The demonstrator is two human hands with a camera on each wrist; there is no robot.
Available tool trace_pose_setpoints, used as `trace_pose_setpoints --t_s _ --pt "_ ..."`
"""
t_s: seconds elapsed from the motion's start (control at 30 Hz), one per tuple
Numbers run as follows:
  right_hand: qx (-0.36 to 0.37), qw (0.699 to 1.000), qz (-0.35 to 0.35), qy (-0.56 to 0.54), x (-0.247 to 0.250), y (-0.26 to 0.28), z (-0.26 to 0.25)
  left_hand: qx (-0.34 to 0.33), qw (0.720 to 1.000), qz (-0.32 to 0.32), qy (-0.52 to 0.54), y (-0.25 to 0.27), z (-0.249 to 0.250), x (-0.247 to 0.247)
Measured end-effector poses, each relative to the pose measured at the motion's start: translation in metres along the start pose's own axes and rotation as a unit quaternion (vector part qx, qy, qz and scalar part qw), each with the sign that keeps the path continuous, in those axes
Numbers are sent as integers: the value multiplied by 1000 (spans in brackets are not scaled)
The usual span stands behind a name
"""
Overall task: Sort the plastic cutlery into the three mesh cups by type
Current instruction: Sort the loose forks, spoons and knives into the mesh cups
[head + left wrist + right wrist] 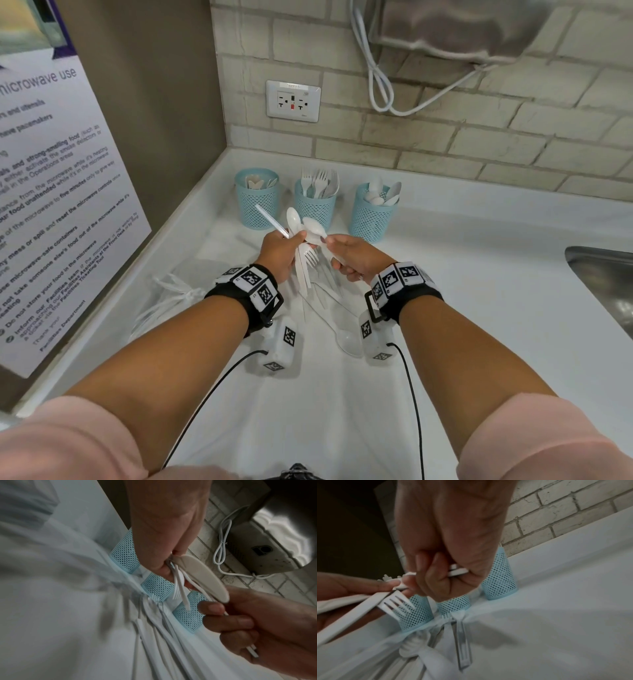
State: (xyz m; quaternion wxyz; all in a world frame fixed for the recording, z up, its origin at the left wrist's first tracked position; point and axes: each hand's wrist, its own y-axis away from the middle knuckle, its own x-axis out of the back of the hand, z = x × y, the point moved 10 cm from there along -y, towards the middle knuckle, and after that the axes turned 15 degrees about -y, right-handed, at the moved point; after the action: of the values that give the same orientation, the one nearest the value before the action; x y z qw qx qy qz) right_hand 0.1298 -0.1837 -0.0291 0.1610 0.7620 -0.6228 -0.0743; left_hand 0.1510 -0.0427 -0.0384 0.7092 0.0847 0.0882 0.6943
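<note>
Left cup (257, 198): blue mesh, flat handle ends showing; type cannot be told.
Middle cup (315, 202): forks, tines up.
Right cup (372, 212): spoons, bowls up.
Cup row: stands near the brick wall (479, 130), cups apart.
Left hand (279, 251): fingers curled round a mixed bundle (301, 240) of white cutlery, above the counter.
Right hand (356, 257): fingers closed on a spoon (314, 226), which touches the bundle.
Loose cutlery (329, 301): on the counter (479, 274) beneath the hands.
Edges: panel at left, sink (609, 281) at right, open counter between.
</note>
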Motion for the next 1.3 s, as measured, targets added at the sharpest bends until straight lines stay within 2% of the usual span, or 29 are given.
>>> trace_pose_setpoints --t_s 0.1,0.2,0.3,0.4,0.5,0.57,0.63,0.73,0.87,0.93,1.03,1.1,1.2,1.3 --pt "21 999 -25 35 -8 5 -4 -9 1000 7 -10 -1 3 1" --pt "-29 999 -13 42 -10 0 3 -7 999 27 -28 -1 5 4" --pt "-82 997 -1 -2 -10 -1 10 -9 998 42 -42 -2 6 7" --pt "-92 993 -48 -60 -16 1 12 -17 995 65 -72 -1 9 12" --pt "-114 982 -63 -135 -19 3 14 -25 997 53 -58 -1 9 10" --pt "-80 985 -36 -151 -12 1 7 -31 999 28 -23 2 11 5" --pt "-19 987 24 -158 3 -4 -3 -35 999 6 4 4 11 0" --pt "37 981 73 -174 17 -6 -17 -35 999 -32 1 9 12 -9" --pt "48 987 73 -136 11 -11 -22 -23 997 -68 -27 11 9 -21" --pt "47 987 105 -110 16 -15 -21 -17 996 -85 -13 11 7 -26" --pt "51 976 164 -130 29 -20 -20 -18 994 -108 -10 13 7 -29" --pt "48 979 148 -132 26 -24 -21 -23 994 -107 -10 14 8 -29" --pt "39 990 76 -112 10 -30 -19 -30 995 -99 -5 14 12 -29" --pt "48 975 114 -186 20 -31 -24 -33 996 -83 2 12 14 -27"
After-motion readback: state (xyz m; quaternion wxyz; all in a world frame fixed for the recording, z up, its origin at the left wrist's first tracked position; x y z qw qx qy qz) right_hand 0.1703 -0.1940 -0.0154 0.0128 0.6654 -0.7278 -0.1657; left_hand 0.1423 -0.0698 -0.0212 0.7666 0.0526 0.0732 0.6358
